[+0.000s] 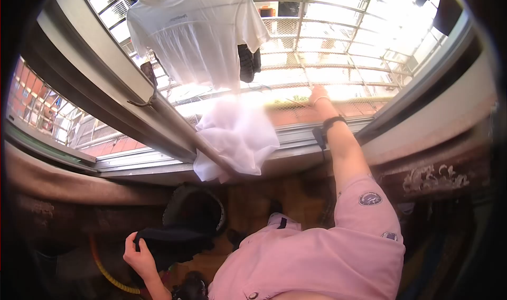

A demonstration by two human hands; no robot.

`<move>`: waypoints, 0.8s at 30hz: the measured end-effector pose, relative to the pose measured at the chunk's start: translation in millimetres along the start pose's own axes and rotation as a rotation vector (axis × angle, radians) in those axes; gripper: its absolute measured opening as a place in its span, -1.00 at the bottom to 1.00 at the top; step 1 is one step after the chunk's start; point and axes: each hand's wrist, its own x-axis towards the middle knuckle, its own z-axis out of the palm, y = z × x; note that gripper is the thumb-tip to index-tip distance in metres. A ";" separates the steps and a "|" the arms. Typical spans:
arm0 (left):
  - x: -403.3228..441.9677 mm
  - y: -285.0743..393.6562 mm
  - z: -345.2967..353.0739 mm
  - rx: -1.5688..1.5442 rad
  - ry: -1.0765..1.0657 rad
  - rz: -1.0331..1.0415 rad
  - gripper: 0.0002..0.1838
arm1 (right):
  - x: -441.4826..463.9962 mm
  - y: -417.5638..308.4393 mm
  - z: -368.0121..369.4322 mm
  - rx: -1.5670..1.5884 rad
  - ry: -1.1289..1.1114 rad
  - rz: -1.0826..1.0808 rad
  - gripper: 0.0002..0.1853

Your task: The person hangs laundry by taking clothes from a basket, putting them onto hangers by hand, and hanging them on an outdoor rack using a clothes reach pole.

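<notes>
- The left hand [138, 253] pinches the near left end of a dark cloth [177, 243], thumb on one side and fingers curled around the other.
- From that grip the dark cloth stretches to the right, sagging below the hand and reaching a round dark container [222, 213] with a paler rim.
- Cloth and container are both so dark that I cannot tell whether the far end lies inside or only against the rim.
- The right hand [319, 95] is well apart from the dark cloth, at the end of an arm stretched out through the open window.
- Glare washes out its fingers; I cannot tell whether they are spread or closed, or whether they touch anything.
- A dark band [334, 122] circles the right forearm, below the pink sleeve [368, 200].
- Left of that arm, a bunched sheer white cloth [240, 141] hangs at the sill, beneath a white T-shirt [195, 33].
- Beyond stands a metal grille [299, 28].
</notes>
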 end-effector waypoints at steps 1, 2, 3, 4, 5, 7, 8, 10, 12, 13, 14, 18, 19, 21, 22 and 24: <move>1.9 1.9 -2.8 0.011 0.005 0.002 -0.80 | 1.6 -2.2 -2.6 -0.003 -0.008 -0.025 -0.50; 2.9 4.3 -5.1 0.037 0.029 0.010 -0.80 | -5.4 -1.0 -10.7 -0.027 -0.068 0.010 -0.52; 3.8 9.1 -7.5 0.062 0.052 0.021 -0.80 | -6.4 -0.2 -14.8 -0.051 -0.127 0.048 -0.54; 4.5 16.0 -10.4 0.085 0.075 0.027 -0.80 | 2.8 0.3 -11.4 -0.051 -0.129 0.034 -0.54; 5.5 19.5 -11.9 0.091 0.081 0.021 -0.80 | 17.8 4.9 0.2 -0.088 -0.146 -0.052 -0.58; 9.5 23.4 -16.7 0.121 0.138 0.065 -0.80 | 24.9 7.3 7.3 -0.124 -0.165 -0.134 -0.62; 11.4 29.0 -19.9 0.131 0.144 0.066 -0.80 | 21.0 5.5 5.7 -0.004 -0.150 -0.100 -0.63; 17.5 29.5 -25.2 0.103 0.157 0.100 -0.81 | 10.9 4.7 -2.0 0.236 -0.105 -0.023 -0.64; 23.9 26.1 -30.1 0.067 0.178 0.144 -0.83 | -16.8 3.0 -7.8 0.126 -0.052 -0.023 -0.62; 26.0 28.6 -32.8 0.050 0.196 0.140 -0.83 | -27.4 -0.4 -17.0 0.020 0.004 -0.042 -0.59; 26.9 32.7 -36.0 0.018 0.181 0.149 -0.83 | -21.2 3.1 -6.6 0.048 -0.064 -0.038 -0.57; 22.5 46.7 -47.2 -0.034 0.183 0.132 -0.83 | -15.0 -6.9 8.4 0.075 -0.024 -0.101 -0.54; 22.3 50.6 -49.5 -0.026 0.150 0.143 -0.82 | -10.2 -6.1 14.2 0.110 -0.021 -0.094 -0.55; 23.3 53.4 -52.8 -0.002 0.120 0.165 -0.82 | -25.6 -7.0 16.6 0.111 -0.021 -0.067 -0.68; 25.0 52.6 -52.3 -0.025 0.119 0.193 -0.82 | -19.5 -4.3 23.5 0.087 -0.069 -0.128 -0.73; 26.0 58.4 -51.8 -0.038 0.106 0.211 -0.82 | -30.9 3.3 14.5 0.253 -0.063 -0.163 -0.81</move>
